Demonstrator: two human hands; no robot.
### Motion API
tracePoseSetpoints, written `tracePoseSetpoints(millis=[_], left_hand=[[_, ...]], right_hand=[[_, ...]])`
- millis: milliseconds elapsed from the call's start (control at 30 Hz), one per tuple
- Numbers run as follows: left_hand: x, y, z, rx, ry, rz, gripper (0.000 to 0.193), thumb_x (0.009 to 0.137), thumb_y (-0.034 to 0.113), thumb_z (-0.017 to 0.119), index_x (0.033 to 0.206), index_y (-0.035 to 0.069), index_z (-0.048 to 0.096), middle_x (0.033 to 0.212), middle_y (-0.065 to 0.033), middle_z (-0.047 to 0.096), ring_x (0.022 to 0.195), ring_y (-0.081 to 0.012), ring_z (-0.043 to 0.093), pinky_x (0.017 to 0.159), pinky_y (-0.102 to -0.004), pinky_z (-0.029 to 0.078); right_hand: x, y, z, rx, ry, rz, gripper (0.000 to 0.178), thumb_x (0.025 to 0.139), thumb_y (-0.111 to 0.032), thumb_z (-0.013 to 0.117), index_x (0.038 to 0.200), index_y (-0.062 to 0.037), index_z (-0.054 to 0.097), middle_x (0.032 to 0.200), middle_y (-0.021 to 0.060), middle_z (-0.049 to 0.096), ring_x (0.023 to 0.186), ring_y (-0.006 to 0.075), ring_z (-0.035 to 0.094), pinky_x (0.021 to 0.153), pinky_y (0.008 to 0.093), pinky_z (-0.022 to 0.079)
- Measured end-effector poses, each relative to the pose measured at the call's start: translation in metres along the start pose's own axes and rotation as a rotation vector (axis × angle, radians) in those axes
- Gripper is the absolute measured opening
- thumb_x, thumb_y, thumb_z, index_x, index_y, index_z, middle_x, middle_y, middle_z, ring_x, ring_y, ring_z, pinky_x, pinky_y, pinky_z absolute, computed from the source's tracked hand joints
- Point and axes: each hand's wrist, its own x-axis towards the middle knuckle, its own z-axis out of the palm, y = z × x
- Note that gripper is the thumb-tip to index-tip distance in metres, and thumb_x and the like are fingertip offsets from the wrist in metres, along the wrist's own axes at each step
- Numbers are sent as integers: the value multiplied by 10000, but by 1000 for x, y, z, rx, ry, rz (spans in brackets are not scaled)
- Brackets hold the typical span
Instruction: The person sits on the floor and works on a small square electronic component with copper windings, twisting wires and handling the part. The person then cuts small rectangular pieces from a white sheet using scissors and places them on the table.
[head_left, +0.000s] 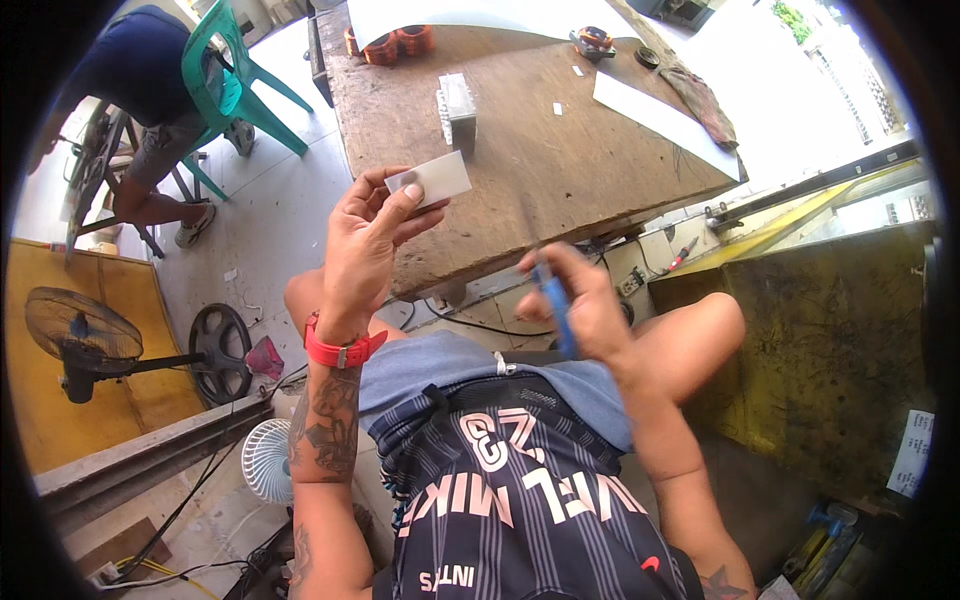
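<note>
My left hand [385, 215], a red watch on its wrist, pinches a small whitish rectangular sheet [432, 180] between thumb and fingers above the table's near edge. Lower and to the right, my right hand [580, 295] is wrapped round a blue-handled tool [553, 300]. A thin dark blade seems to point up from it, but motion blurs it and its exact kind cannot be made out. Just beyond the sheet, a grey metal block [462, 130] with pale pieces on top stands on the wooden table [540, 180].
Copper wire coils [400, 45] sit at the table's far left. Farther right are another coil [593, 42], a dark tape roll [647, 57], a white sheet [660, 120] and a rag [705, 110]. A person [140, 70] bends beside a green chair [225, 90]; a black fan [85, 325] stands left.
</note>
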Motion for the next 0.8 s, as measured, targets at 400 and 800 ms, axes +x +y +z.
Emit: tracePoseSetpoints(millis=[400, 800], left_hand=[[-4, -7, 7, 60, -3, -67, 298, 1045, 76, 682, 1302, -55, 604, 1199, -166, 693, 1078, -258, 757, 954, -357, 661], [-7, -12, 7, 104, 1, -90, 308, 1044, 85, 694, 1313, -36, 606, 1200, -150, 678, 1072, -231, 751, 937, -319, 663]], right_hand=[[12, 12, 49, 31, 4, 25, 593, 859, -444, 910, 1141, 27, 686, 793, 21, 632, 728, 82, 526, 654, 269, 458], [13, 13, 50, 47, -5, 37, 562, 869, -429, 908, 1138, 15, 692, 813, 25, 670, 749, 72, 563, 672, 258, 486]])
